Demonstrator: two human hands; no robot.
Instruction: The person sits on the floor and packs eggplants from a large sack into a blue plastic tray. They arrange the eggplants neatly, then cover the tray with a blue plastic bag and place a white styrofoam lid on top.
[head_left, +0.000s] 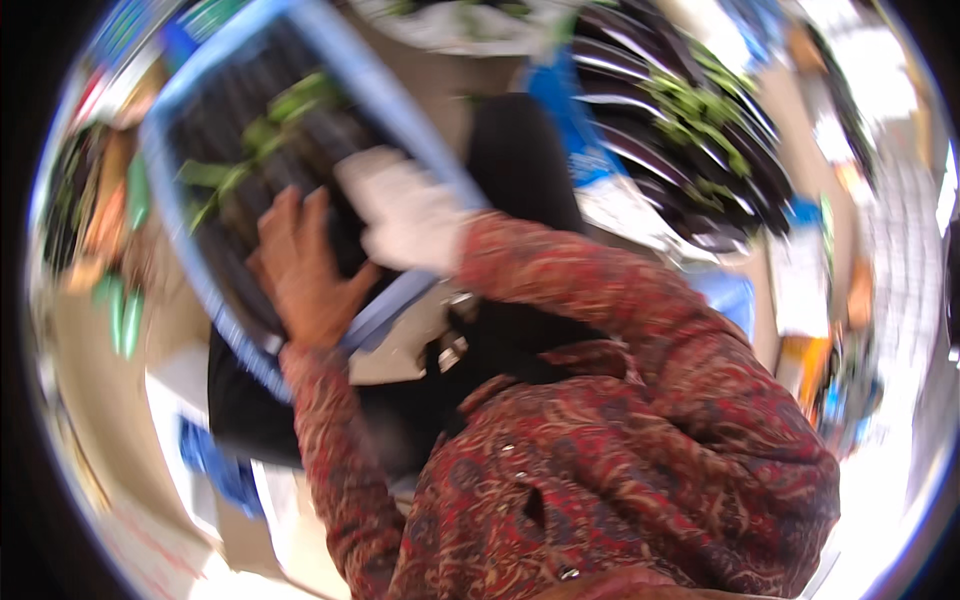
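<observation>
A blue plastic crate (397, 97) stands tilted in the view before me, filled with long dark eggplants (232, 90) whose green stems (262, 139) meet along the middle. My left hand (304, 266), bare, lies over the eggplants at the crate's near end, its fingers spread. Over the crate's right side reaches my right hand (409, 210) in a white glove. It is blurred, and its fingertips and anything under them cannot be made out. To the right, a large heap of glossy purple eggplants (645, 135) with green caps lies on a blue and white plastic sack (570, 120).
A white container (457, 30) with dark produce and green stems sits at the top. Carrots (105, 217) and long green vegetables (127, 315) lie on the left. My dark-clad knee (517, 142) is beside the crate. An orange box (806, 371) stands at the right.
</observation>
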